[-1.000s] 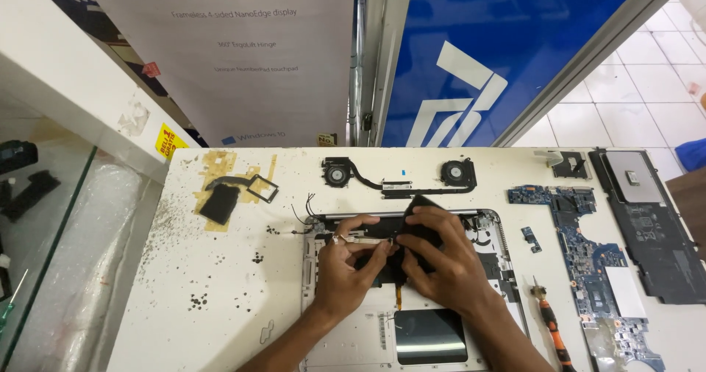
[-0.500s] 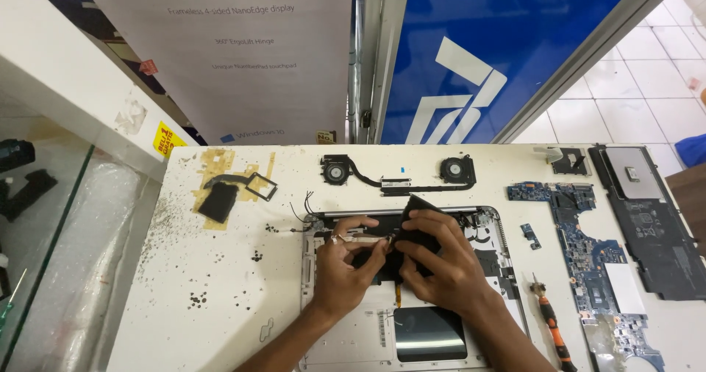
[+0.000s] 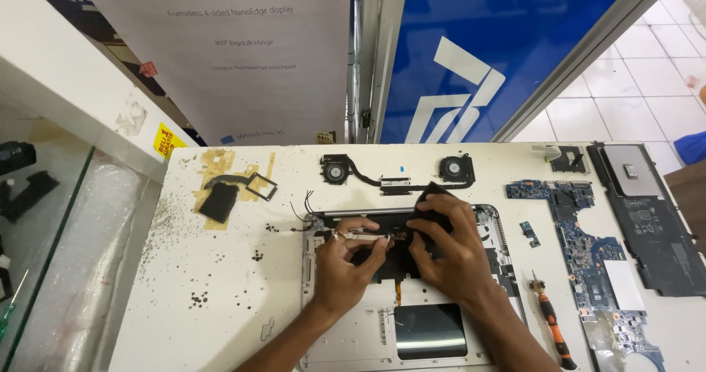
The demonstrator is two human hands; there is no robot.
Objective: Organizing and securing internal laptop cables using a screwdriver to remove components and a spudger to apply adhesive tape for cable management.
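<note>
An opened silver laptop base (image 3: pixel 323 342) lies on the white table, with its dark inner plate and trackpad underside (image 3: pixel 430 331) showing. My left hand (image 3: pixel 346 265) pinches a thin pale strip, a cable or bracket (image 3: pixel 360 234), near the hinge edge. My right hand (image 3: pixel 448 250) presses on a black sheet (image 3: pixel 434 197) that lifts from the base's upper right part. Both hands rest over the middle of the base and hide what is under them.
A twin-fan heat pipe unit (image 3: pixel 397 175) lies just behind the base. A blue circuit board (image 3: pixel 588 247) and a long black battery (image 3: pixel 647 210) lie right. An orange-handled screwdriver (image 3: pixel 551 328) lies beside the base. Black parts on tape (image 3: pixel 228 192) and small screws (image 3: pixel 198 298) lie left.
Both hands stay over the laptop base. The fingers have shifted slightly along the strip near the hinge edge; nothing else moved.
</note>
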